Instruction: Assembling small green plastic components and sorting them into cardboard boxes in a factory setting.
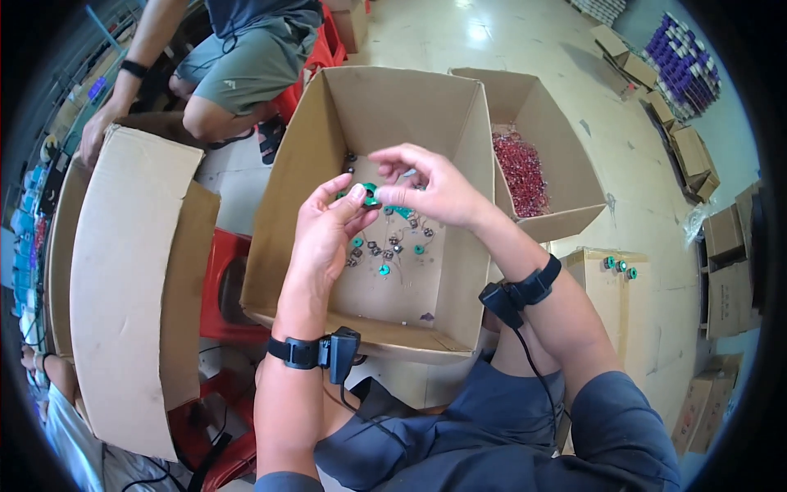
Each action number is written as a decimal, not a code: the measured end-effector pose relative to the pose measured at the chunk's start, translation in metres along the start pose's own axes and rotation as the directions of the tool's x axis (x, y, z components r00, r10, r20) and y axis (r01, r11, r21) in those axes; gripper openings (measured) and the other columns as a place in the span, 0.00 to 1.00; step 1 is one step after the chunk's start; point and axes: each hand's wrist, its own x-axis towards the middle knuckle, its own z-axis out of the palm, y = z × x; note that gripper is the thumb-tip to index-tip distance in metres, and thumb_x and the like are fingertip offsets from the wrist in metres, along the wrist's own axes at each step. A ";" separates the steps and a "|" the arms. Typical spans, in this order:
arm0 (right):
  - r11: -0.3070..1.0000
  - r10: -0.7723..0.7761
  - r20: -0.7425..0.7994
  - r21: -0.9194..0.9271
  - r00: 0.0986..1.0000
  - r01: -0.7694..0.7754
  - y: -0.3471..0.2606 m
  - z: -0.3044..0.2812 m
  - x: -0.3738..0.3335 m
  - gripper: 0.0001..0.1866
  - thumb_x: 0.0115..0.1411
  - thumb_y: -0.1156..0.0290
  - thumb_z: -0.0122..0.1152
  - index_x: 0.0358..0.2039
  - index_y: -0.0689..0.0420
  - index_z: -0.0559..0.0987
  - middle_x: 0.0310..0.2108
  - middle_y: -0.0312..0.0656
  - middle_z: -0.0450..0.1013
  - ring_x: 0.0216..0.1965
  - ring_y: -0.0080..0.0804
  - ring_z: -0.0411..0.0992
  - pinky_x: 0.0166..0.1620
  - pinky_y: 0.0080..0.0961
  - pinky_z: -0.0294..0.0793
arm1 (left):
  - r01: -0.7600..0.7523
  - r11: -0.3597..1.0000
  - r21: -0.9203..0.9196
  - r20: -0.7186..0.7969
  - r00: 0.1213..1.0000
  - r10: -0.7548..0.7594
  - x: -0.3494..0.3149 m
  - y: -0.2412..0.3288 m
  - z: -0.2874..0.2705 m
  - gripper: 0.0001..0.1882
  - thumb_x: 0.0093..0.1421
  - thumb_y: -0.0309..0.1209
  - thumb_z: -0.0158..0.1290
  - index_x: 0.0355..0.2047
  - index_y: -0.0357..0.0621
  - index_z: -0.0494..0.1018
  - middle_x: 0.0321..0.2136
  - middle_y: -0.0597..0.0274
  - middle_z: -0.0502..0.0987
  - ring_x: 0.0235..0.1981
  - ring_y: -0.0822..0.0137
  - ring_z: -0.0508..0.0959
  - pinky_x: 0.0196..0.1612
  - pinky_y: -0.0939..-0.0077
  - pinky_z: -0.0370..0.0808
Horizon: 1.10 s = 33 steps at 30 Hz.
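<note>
Over a large open cardboard box (459, 303), my left hand (322, 221) pinches a small green ring-shaped part (371, 197) with a dark middle between thumb and fingers. My right hand (434, 187) hovers just beside it, its thumb tip close to the part and its fingers apart and curved. Whether that thumb touches the part I cannot tell. On the box floor below lie several green ring parts (384, 269) and several small dark, round pieces (388, 255) with thin wires. My hands hide some of them.
A second box (566, 164) behind right holds a heap of small red pieces (520, 170). Near my right elbow, 3 green ring parts (620, 266) sit on a closed carton (652, 316). At left stand another cardboard box (123, 287) and a red stool (225, 287); a seated person (238, 74) reaches there.
</note>
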 end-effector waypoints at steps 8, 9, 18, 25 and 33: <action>0.942 -0.149 -0.013 -0.307 0.989 0.138 -0.001 0.005 -0.013 0.16 0.50 0.67 0.71 0.39 0.58 0.79 0.34 0.40 0.73 0.35 0.30 0.74 0.38 0.26 0.75 | 0.028 0.999 0.016 0.127 0.991 -0.030 0.006 -0.013 -0.002 0.28 0.61 0.27 0.57 0.58 0.32 0.59 0.40 0.52 0.77 0.37 0.67 0.80 0.39 0.75 0.79; 0.909 -0.185 -0.012 -0.382 0.983 0.167 -0.001 0.000 -0.015 0.15 0.50 0.67 0.71 0.37 0.59 0.79 0.33 0.40 0.73 0.34 0.31 0.74 0.38 0.26 0.75 | 0.010 1.000 0.021 0.126 0.992 -0.012 0.003 -0.013 0.000 0.29 0.61 0.30 0.57 0.58 0.32 0.59 0.40 0.51 0.77 0.37 0.66 0.80 0.39 0.75 0.79; 0.986 0.125 -0.560 -0.021 0.819 -0.165 -0.019 -0.097 -0.072 0.14 0.57 0.69 0.66 0.41 0.63 0.80 0.34 0.37 0.78 0.33 0.19 0.74 0.39 0.17 0.74 | 0.002 0.996 0.093 0.057 0.998 -0.007 -0.012 0.017 -0.007 0.25 0.63 0.41 0.55 0.54 0.37 0.66 0.42 0.51 0.78 0.38 0.68 0.80 0.39 0.78 0.78; 0.709 0.440 -0.875 0.200 0.203 -0.677 0.061 -0.175 -0.290 0.14 0.55 0.64 0.68 0.36 0.61 0.81 0.26 0.33 0.73 0.26 0.18 0.68 0.28 0.17 0.67 | 0.020 0.989 0.149 0.071 0.997 -0.031 -0.011 0.016 0.002 0.18 0.64 0.40 0.53 0.48 0.39 0.70 0.40 0.55 0.78 0.36 0.73 0.79 0.38 0.81 0.77; 0.409 0.304 -0.947 0.033 0.102 -0.912 0.100 -0.170 -0.350 0.19 0.53 0.58 0.68 0.38 0.59 0.81 0.29 0.38 0.77 0.31 0.28 0.74 0.40 0.27 0.73 | 0.029 0.975 0.218 0.026 0.999 -0.035 -0.010 0.010 -0.005 0.22 0.62 0.40 0.56 0.50 0.36 0.69 0.39 0.56 0.79 0.36 0.70 0.78 0.38 0.79 0.75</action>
